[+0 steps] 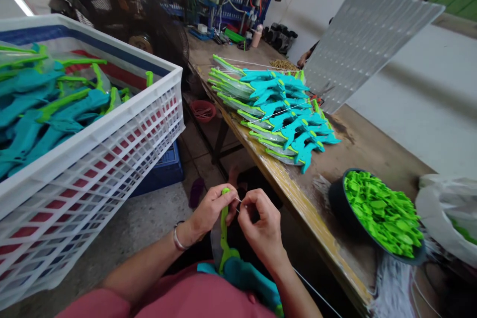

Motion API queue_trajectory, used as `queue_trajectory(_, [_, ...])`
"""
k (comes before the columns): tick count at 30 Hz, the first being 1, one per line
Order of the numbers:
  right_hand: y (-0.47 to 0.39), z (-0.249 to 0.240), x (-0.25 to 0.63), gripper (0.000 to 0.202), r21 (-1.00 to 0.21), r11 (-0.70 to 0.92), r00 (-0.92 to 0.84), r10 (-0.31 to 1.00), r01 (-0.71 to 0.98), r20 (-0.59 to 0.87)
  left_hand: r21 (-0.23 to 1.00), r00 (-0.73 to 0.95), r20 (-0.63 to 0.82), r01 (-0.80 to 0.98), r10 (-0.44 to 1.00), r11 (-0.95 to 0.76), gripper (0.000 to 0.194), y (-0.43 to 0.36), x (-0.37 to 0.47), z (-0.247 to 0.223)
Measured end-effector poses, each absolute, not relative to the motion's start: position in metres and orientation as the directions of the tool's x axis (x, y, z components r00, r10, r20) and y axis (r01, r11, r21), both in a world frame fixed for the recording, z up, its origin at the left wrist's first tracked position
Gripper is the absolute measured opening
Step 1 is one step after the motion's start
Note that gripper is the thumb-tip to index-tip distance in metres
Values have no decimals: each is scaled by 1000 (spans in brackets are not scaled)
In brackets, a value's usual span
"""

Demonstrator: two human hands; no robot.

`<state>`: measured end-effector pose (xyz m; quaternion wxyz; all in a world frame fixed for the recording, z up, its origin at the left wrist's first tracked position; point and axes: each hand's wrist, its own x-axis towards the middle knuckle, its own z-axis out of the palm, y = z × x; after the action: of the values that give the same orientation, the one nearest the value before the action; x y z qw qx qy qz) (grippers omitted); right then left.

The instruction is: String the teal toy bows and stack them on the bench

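Observation:
My left hand [214, 208] is closed round the tip of the lime-green arm [223, 228] of a teal-and-green plastic piece with clear film along it. The piece's teal body [246, 273] rests against my lap and shirt. My right hand [263, 223] is beside it, thumb and forefinger pinched on a thin white string [238, 199] that runs to the green tip. What the left fingertips do behind the tip is hidden. Several similar teal-and-green pieces [294, 109] lie in overlapping rows on the table, with white strings across them.
A white lattice crate [149, 109] with more such pieces stands at left. On the wooden table [376, 144] are a dark bowl [337, 203] of small green parts, a white bag [432, 198] and a bundle of white strings [395, 288]. A grey ribbed panel [365, 44] leans behind, with someone's arm [307, 54] beside it.

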<state>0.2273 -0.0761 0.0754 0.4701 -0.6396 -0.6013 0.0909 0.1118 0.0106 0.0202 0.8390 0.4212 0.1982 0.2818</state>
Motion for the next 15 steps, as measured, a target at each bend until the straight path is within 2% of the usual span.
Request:
queue_trajectory(9, [-87, 81, 227, 13, -842, 132, 393, 839, 522, 376, 794, 782, -97, -312, 615, 522, 34, 15, 111, 23])
queue_trajectory(15, [-95, 92, 219, 12, -858, 130, 419, 830, 497, 369, 793, 823, -36, -321, 567, 518, 37, 19, 112, 27])
